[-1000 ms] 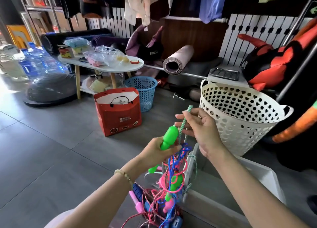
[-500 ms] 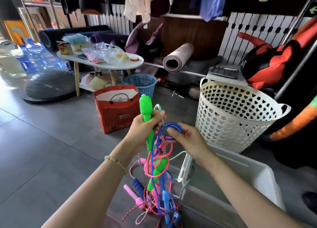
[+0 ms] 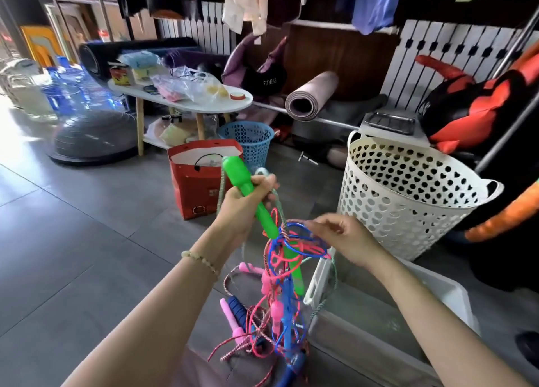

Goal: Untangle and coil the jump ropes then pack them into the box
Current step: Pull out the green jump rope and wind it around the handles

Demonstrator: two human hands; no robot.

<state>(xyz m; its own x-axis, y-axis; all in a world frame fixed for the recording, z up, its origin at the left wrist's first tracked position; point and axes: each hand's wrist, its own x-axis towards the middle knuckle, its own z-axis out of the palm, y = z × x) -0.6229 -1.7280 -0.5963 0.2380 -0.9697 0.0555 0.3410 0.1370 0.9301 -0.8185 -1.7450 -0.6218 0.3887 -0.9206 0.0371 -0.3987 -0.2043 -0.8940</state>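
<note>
The left hand wraps its fingers round a smooth, glossy green handle, bulbous at the top and tapering down through the fist, tilted up and left. A braided cord loops down from the handle's top. Below the fist hangs the knot of jump ropes: thin slick blue and pink cords, twisted red-and-white ones, pink and blue handles dangling. The right hand curls its fingers at a blue loop atop the tangle; blur hides whether it pinches. Just right of the ropes sits the box, pale rigid plastic. Behind it stands a white basket perforated with hearts.
</note>
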